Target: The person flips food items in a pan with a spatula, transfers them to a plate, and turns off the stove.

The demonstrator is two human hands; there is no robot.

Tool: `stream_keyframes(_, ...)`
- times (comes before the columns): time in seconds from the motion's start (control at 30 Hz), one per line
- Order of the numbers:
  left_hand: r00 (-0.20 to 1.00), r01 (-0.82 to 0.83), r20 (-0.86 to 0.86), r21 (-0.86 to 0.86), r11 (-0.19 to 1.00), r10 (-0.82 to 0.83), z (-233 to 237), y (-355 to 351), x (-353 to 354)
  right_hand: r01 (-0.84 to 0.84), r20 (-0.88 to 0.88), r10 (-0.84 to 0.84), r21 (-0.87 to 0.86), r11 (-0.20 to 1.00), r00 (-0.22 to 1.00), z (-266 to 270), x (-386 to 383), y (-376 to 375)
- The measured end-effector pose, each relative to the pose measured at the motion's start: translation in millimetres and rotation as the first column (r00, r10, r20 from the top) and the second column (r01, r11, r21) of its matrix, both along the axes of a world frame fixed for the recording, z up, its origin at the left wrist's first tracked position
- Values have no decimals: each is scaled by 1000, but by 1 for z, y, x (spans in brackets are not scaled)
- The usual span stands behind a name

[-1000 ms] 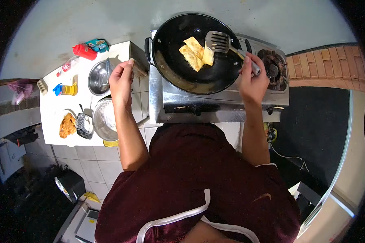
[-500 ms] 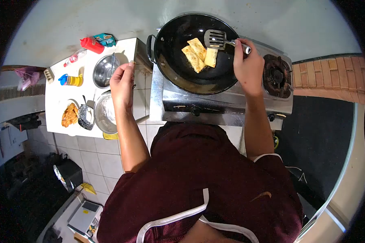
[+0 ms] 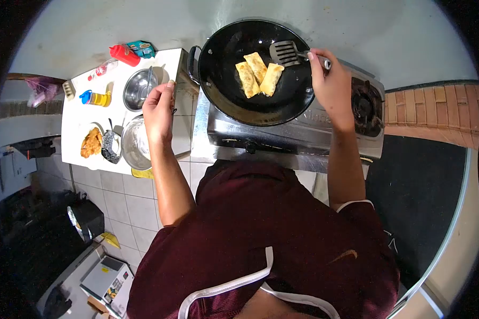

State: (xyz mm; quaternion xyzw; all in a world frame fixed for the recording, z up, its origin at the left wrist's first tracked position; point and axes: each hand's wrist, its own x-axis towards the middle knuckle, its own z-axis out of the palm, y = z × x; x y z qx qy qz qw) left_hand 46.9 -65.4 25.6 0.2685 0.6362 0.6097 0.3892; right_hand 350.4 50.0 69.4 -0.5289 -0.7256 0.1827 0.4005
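Observation:
My right hand (image 3: 332, 87) is closed round the handle of a slotted spatula (image 3: 286, 53). Its metal head is over the black wok (image 3: 218, 98), above and right of the food. Inside the wok, three golden, flat folded pastries (image 3: 272, 80) lie close together on the bottom. My left hand (image 3: 159, 111) is in the air left of the wok, fingers curled and thumb pressed against them. Whether it holds anything is hidden. Nearest to it are a metal bowl (image 3: 137, 90) and a larger bowl with white residue (image 3: 134, 144).
The wok stands on a steel gas stove (image 3: 229, 130), with a second burner (image 3: 366, 101) at right. On the white table (image 3: 77, 130) are a red squeeze bottle (image 3: 124, 54), a blue-capped yellow bottle (image 3: 97, 98), a plate of fried food (image 3: 92, 142) and a dark patterned item (image 3: 110, 147).
The spatula has come off the right-hand pastry, which now lies turned at a slant and fully in view. My left hand keeps the same curled pose. The camera view has shifted slightly.

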Motion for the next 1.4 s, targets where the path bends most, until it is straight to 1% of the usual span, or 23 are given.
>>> stream_keyframes(0.13, 1000, -7, 2, 2, 1000, 7, 0, 1, 1, -7, -1, 7, -3, 1000, 1000, 4, 0, -15)
stream_keyframes(0.2, 1000, -12, 12, 9, 1000, 11, 1, 2, 2, 36, -12, -36, -5, 999, 999, 5, 2, -17)
stream_keyframes(0.33, 1000, -16, 16, -17, 1000, 17, 5, 6, 2, 63, -32, -63, -22, 998, 997, 6, 4, -18)
stream_keyframes(0.43, 1000, 3, 12, -19, 1000, -3, 6, 11, 3, 72, -15, -72, 29, 997, 997, -2, 2, -16)
stream_keyframes(0.5, 1000, 10, 15, -20, 1000, -10, 8, 14, 3, 31, -35, -32, -37, 999, 999, -6, 3, -17)
stream_keyframes(0.53, 1000, 13, 14, -19, 1000, -12, 9, 15, 3, 33, -33, -34, -36, 999, 999, -3, 3, -19)
stream_keyframes(0.6, 1000, 15, 14, -21, 1000, -15, 8, 16, 0, 18, 32, -16, -54, 998, 999, 5, 5, -28)
stream_keyframes(0.63, 1000, 31, 4, -19, 999, -31, 5, 17, -4, 19, 33, -18, -54, 998, 999, 7, 6, -31)
stream_keyframes(0.7, 999, 53, -4, -17, 998, -53, 2, 18, -8, 13, 36, -15, 69, 998, 999, 10, 8, -36)
stream_keyframes(0.73, 998, 57, -4, -11, 998, -57, 2, 19, -9, 19, 39, -21, 69, 997, 999, 12, 8, -39)
stream_keyframes(0.8, 998, 66, -1, -3, 998, -66, 1, 21, -9, 92, 24, -93, 52, 994, 995, 17, 8, -45)
stream_keyframes(0.83, 998, 63, 4, -7, 998, -63, 1, 22, -9, 95, 26, -97, 53, 994, 995, 17, 7, -47)
stream_keyframes(0.9, 998, 61, 11, -10, 998, -61, 2, 23, -9, 96, -58, -99, -46, 994, 993, 18, 6, -52)
stream_keyframes(0.93, 998, 62, 10, -2, 998, -62, 1, 23, -9, 99, -57, -101, -45, 994, 993, 19, 5, -56)
stream_keyframes(1.03, 998, 67, 11, 10, 998, -67, 1, 25, -12, 117, -43, -120, -66, 991, 992, 20, 2, -65)
stream_keyframes(1.1, 997, 74, 13, 13, 997, -74, 1, 26, -13, 126, 52, -120, -126, 984, 991, 16, 1, -70)
stream_keyframes(1.13, 996, 86, -5, 2, 996, -86, 1, 26, -14, 131, 52, -125, -124, 984, 991, 12, -1, -70)
stream_keyframes(1.2, 994, 103, -21, -8, 995, -104, 0, 28, -15, 129, 41, -128, -20, 991, 991, 3, -5, -71)
stream_keyframes(1.23, 993, 114, -23, -7, 993, -114, -2, 30, -16, 136, 43, -135, -20, 991, 990, 0, -6, -70)
stream_keyframes(1.3, 992, 127, -24, -6, 992, -127, -3, 32, -17, 145, 55, -150, 80, 986, 987, -4, -9, -66)
stream_keyframes(1.33, 991, 130, -34, -3, 991, -130, -3, 32, -17, 147, 55, -152, 81, 986, 987, -3, -11, -66)
stream_keyframes(1.4, 990, 134, -43, -1, 991, -134, -3, 33, -18, 168, 0, -170, 142, 975, 985, 2, -13, -65)
